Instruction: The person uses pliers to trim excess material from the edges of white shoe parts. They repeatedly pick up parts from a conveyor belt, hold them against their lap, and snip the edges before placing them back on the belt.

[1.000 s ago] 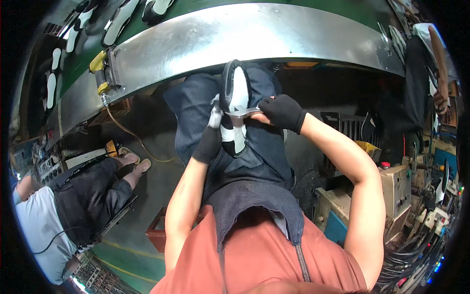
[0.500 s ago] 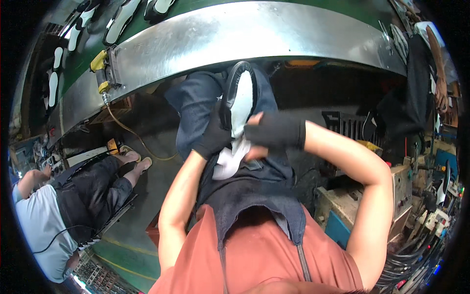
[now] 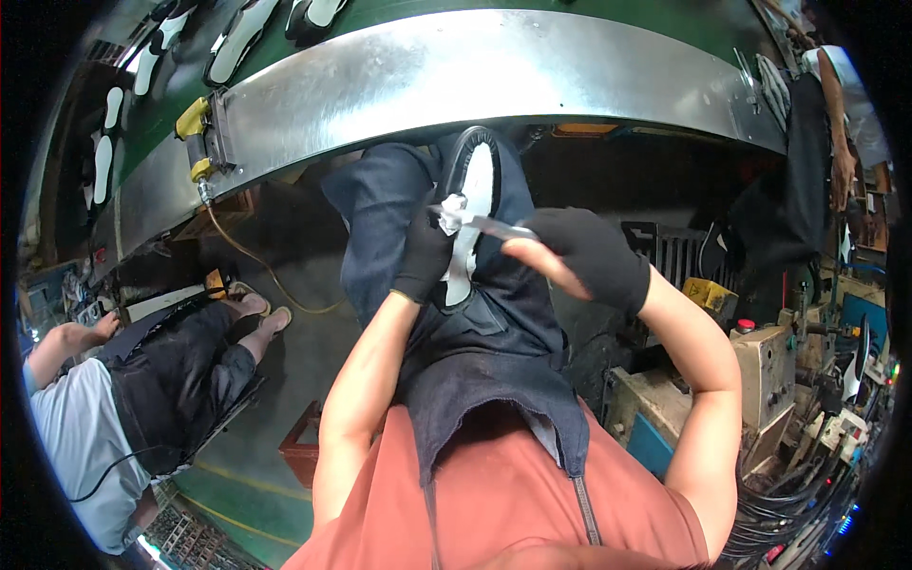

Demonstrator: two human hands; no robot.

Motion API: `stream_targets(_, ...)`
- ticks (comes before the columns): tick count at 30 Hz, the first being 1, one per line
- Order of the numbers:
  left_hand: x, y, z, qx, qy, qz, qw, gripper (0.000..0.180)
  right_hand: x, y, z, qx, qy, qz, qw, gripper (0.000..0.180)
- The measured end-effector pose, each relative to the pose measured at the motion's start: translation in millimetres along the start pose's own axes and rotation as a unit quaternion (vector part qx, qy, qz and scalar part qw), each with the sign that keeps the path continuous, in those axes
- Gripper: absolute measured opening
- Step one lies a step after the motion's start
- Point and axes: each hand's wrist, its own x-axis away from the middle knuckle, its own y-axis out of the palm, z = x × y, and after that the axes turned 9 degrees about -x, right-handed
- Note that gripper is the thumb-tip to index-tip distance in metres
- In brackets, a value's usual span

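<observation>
The shoe sole (image 3: 467, 214) stands on the lap, just below the steel conveyor rim (image 3: 494, 71). The gloved left hand (image 3: 423, 256) grips its edge; the gloved right hand (image 3: 584, 256) pinches a thin tool (image 3: 499, 226) with a white wad (image 3: 452, 214) against the sole's upper part. Work on it looks underway, the lower part untouched.

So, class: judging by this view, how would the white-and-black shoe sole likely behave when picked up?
The shoe sole is thin and flat, so probably light and somewhat bendy. The gloved left hand props it upright alone, hinting at little weight. Its long flat shape looks unlikely to roll, though it may tip if released.
</observation>
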Motion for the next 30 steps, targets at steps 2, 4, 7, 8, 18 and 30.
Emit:
stream_targets(2,1,4,-4,0.033,0.032,0.032,0.998,0.037,-17,10,2,-0.011,-0.176,0.032,0.984,0.031)
stream_targets(4,5,-10,22,0.084,-0.055,-0.050,0.994,0.055,-17,22,41,0.049,0.003,-0.006,0.999,0.031)
stream_targets(7,14,-25,38,0.053,0.040,-0.036,0.997,0.066,-8,19,40,0.134,0.024,0.032,0.990,0.031)
stream_targets(8,15,-26,36,0.034,0.038,-0.055,0.997,0.066,-2,26,35,0.103,-0.016,0.071,0.992,0.035)
stream_targets(18,-1,-38,50,0.265,-0.144,-0.074,0.950,0.063,66,128,87,-0.335,0.430,0.189,0.817,0.074)
stream_targets(30,-303,-95,117,0.034,0.068,-0.199,0.977,0.041,-10,115,149,-0.361,0.474,0.208,0.776,0.080)
